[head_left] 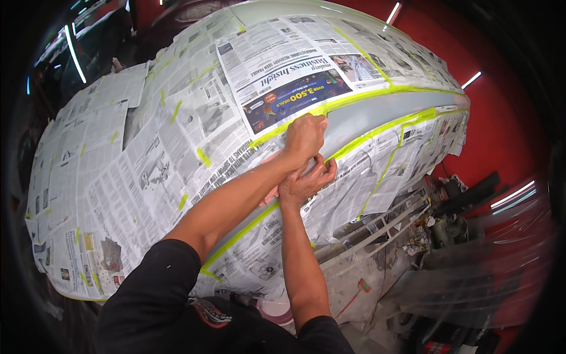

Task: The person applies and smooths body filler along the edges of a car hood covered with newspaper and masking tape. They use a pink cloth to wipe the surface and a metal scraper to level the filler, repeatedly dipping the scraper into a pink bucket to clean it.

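Note:
A car body (377, 112) curves across the view, masked with newspaper sheets (177, 130) and bright yellow-green masking tape (359, 99). Between two taped edges runs a bare grey strip of panel. My left hand (305, 137) is closed in a fist at the upper tape line, where the grey strip meets the newspaper; whatever its fingers hold is hidden. Just below it, my right hand (306, 182) has its fingers curled and thumb side toward the left wrist, over the strip. What sits in its grip cannot be made out. Something pinkish shows behind my wrists.
Below right, a metal frame (389, 221) stands on the floor among cluttered parts. A red-handled brush (361, 287) lies on the floor, and a pinkish round container (277, 308) is partly hidden below the car. Clear plastic sheeting (471, 289) hangs before a red wall (495, 135).

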A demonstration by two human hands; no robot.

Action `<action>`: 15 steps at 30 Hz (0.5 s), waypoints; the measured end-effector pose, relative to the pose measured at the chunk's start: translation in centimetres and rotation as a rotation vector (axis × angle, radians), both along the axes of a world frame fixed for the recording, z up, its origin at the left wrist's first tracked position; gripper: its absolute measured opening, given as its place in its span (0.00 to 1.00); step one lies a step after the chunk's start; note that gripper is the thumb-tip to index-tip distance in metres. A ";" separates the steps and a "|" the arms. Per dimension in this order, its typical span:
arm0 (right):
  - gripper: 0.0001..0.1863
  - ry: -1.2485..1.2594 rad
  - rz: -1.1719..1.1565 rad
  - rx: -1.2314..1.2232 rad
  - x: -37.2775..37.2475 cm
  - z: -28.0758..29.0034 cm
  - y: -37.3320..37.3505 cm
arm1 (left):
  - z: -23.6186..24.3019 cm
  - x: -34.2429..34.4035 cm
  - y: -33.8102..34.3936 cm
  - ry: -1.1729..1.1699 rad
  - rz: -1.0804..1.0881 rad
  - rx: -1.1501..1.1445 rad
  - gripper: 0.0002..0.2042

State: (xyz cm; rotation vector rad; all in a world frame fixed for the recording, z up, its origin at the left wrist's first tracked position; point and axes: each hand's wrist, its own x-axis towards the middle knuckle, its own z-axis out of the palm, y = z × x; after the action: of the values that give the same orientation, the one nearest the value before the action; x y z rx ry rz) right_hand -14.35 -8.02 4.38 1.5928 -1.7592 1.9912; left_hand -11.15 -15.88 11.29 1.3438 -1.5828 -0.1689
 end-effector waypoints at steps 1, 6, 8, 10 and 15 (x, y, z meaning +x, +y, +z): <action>0.21 -0.005 -0.013 0.002 0.0 -0.1 0.0 | 0.4 -0.2 -0.6 -0.003 0.012 0.008 0.09; 0.18 0.022 -0.041 0.030 -0.1 0.0 -0.2 | 1.7 -0.1 -2.0 -0.029 0.009 0.178 0.10; 0.18 0.044 -0.045 0.036 -0.2 0.0 0.0 | 1.4 0.1 -2.0 -0.090 -0.013 0.158 0.10; 0.19 0.015 -0.028 0.026 -0.2 0.0 -0.1 | 1.4 1.1 -2.5 -0.208 -0.102 0.077 0.09; 0.19 -0.066 -0.010 -0.001 0.1 0.0 0.0 | 0.7 2.3 -1.4 -0.347 -0.172 0.047 0.08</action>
State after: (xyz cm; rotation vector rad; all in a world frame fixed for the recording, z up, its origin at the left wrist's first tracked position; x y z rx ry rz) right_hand -14.23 -8.05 4.39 1.5319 -1.7843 2.0627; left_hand -8.88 -17.28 11.96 1.3230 -1.9990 -0.0798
